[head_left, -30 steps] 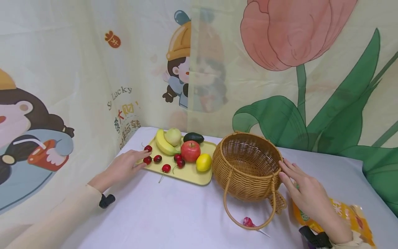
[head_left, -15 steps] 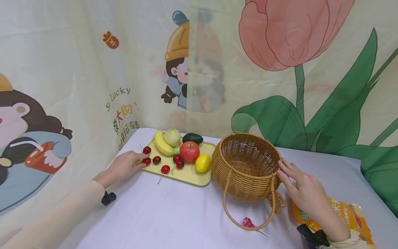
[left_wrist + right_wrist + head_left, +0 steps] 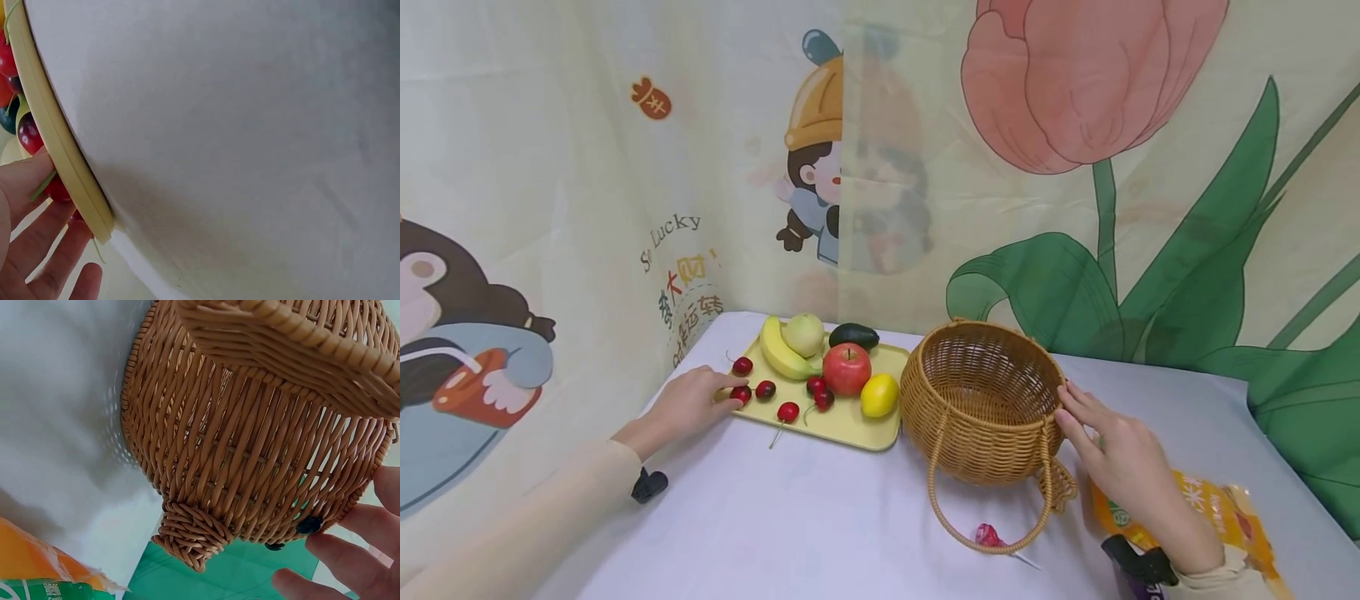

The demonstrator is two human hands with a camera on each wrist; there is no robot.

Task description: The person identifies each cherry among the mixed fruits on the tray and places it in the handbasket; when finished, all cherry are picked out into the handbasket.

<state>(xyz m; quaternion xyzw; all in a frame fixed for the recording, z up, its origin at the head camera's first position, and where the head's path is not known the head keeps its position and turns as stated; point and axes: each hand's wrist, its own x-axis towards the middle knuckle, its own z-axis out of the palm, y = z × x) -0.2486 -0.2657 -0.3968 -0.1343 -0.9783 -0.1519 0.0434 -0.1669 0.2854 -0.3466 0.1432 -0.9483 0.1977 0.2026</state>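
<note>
My left hand point(image 3: 688, 404) is at the left corner of a yellow tray point(image 3: 850, 436). Its thumb and fingers pinch a red cherry point(image 3: 58, 189) with a green stem, still low over the tray. Several more cherries point(image 3: 787, 412) lie about, along with a banana point(image 3: 782, 354), a pale green round fruit point(image 3: 805, 334), a dark avocado-like fruit point(image 3: 853, 336), a red apple point(image 3: 847, 369) and a lemon point(image 3: 880, 395). On the right, the extended fingers of my right hand point(image 3: 1120, 454) rest against the rim of a brown wicker basket point(image 3: 981, 450). Nothing shows inside the basket.
The basket's handle point(image 3: 934, 500) hangs down toward the front, over a pink lollipop point(image 3: 988, 535). An orange snack bag point(image 3: 1217, 508) lies under my right forearm, with a dark purple item point(image 3: 1138, 586) partly hidden. Printed cloth point(image 3: 737, 167) hangs behind the white table.
The left fingers have closed in on a cherry at the tray's corner. The right hand stays on the basket. The whole head view has shifted slightly, so things appear further left.
</note>
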